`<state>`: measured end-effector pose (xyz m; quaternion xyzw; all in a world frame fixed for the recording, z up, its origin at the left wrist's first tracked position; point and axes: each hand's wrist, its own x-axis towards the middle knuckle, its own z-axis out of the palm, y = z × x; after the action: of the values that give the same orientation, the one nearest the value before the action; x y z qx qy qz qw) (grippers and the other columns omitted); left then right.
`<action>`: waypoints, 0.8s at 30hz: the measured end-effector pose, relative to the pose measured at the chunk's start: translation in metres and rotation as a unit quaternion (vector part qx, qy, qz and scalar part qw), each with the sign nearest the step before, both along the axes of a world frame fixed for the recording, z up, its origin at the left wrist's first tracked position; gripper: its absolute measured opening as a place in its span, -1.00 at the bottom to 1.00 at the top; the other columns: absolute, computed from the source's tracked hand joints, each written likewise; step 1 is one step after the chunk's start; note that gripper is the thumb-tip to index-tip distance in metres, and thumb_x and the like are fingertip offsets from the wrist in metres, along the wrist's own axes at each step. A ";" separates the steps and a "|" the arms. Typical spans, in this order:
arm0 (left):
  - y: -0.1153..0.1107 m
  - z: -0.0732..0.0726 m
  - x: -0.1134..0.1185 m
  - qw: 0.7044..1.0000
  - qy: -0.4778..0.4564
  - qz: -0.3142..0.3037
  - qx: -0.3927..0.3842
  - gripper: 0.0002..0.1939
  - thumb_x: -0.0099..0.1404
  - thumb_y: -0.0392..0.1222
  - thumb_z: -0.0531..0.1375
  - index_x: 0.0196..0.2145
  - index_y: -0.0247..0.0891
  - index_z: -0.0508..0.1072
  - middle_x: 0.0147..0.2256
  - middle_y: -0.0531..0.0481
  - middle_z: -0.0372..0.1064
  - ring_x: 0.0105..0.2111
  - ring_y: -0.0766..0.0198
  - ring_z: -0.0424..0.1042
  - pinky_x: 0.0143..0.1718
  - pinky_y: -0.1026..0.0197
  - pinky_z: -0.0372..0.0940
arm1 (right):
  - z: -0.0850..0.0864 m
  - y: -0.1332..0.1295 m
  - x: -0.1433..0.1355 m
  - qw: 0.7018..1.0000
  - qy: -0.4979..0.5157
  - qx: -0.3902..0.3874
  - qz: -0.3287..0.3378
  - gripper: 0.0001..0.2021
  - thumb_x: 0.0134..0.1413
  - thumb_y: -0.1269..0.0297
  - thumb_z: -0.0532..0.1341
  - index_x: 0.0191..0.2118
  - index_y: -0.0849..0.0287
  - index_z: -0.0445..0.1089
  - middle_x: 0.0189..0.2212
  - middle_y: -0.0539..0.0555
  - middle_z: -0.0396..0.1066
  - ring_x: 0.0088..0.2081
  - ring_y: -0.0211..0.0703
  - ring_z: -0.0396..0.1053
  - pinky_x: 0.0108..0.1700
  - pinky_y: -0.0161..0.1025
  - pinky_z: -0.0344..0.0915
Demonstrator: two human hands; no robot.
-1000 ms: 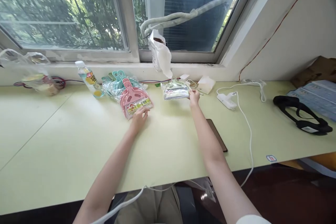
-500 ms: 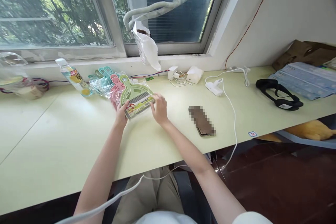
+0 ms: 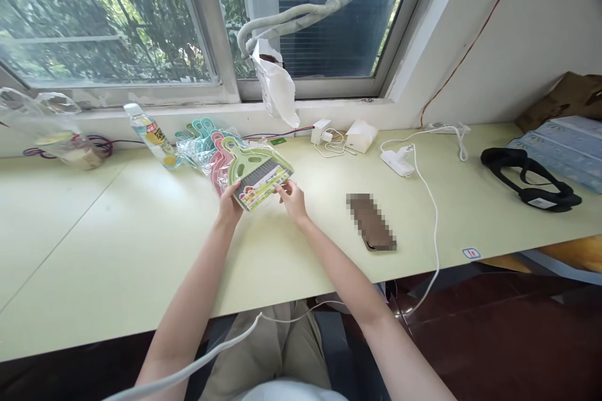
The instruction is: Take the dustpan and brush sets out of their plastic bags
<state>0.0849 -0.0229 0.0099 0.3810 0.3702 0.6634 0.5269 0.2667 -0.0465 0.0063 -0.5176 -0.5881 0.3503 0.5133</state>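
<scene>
A green dustpan and brush set [image 3: 259,170] with a printed label, in clear wrapping, is tilted above the table. My left hand [image 3: 231,202] grips its lower left corner, the thumb on the front. My right hand [image 3: 292,198] is at its lower right edge, with thumb and fingers pinched on the edge of the package. Directly behind the green set lie pink dustpans [image 3: 219,163] and teal ones [image 3: 202,131] in crinkled clear plastic.
A bottle [image 3: 153,136] and a plastic bag [image 3: 70,141] stand at the back left. To the right are a phone [image 3: 371,222], a white power strip [image 3: 397,161] with a cable, a black headset [image 3: 531,182] and blue packs [image 3: 559,144]. A white cable crosses my lap.
The view has shifted left, so things appear further right. The green set has turned to show more of its label, and my right hand has moved down along its edge.
</scene>
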 end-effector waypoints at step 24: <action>-0.004 0.006 0.018 0.997 0.059 0.004 0.054 -0.44 0.10 0.31 0.25 -0.05 -0.07 0.47 -0.01 -0.05 0.45 0.08 0.00 0.38 0.00 0.02 0.40 | 0.001 0.005 0.001 0.905 0.392 -0.162 0.035 -0.72 -0.14 0.27 0.43 -0.37 0.15 0.32 -0.43 -0.01 0.50 -0.34 -0.20 0.51 -0.02 -0.11 0.49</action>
<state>0.1025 -0.0271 0.0162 0.4458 0.3657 0.6610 0.4802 0.2676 -0.0416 0.0078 -0.3938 -0.2917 0.6333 0.5989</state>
